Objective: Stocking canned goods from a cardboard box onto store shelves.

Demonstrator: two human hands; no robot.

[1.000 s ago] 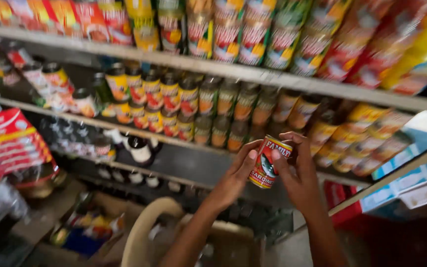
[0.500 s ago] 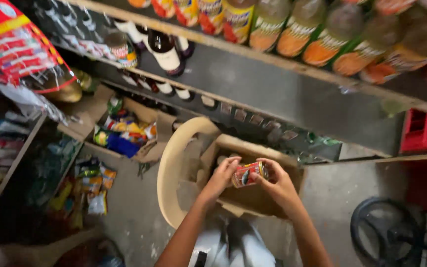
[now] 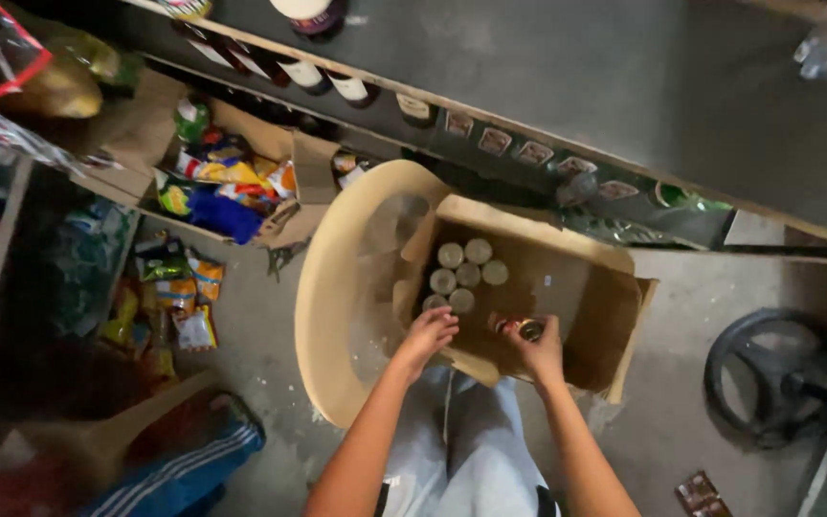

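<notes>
Cardboard box (image 3: 614, 316) is sitting on a beige chair (image 3: 337, 287); right hand (image 3: 540, 352) is gripping a jar (image 3: 526, 329), fingers curled around it, inside the box; left hand (image 3: 425, 335), loosely curled and holding nothing, is touching 1 jar in the cluster (image 3: 463, 273).

The scene is dim, with soft, even light falling from above and no hard-edged shadows. The concrete floor (image 3: 701, 287) is the brightest part, pale grey. The inside of the cardboard box (image 3: 614, 287) lies in brown shade, though the jar lids (image 3: 469, 276) in it catch a dull sheen. The left edge sinks into near darkness, and the shelf (image 3: 624, 86) bends with wide-angle distortion. Detail is slightly soft throughout, grainy in the shadows.
</notes>
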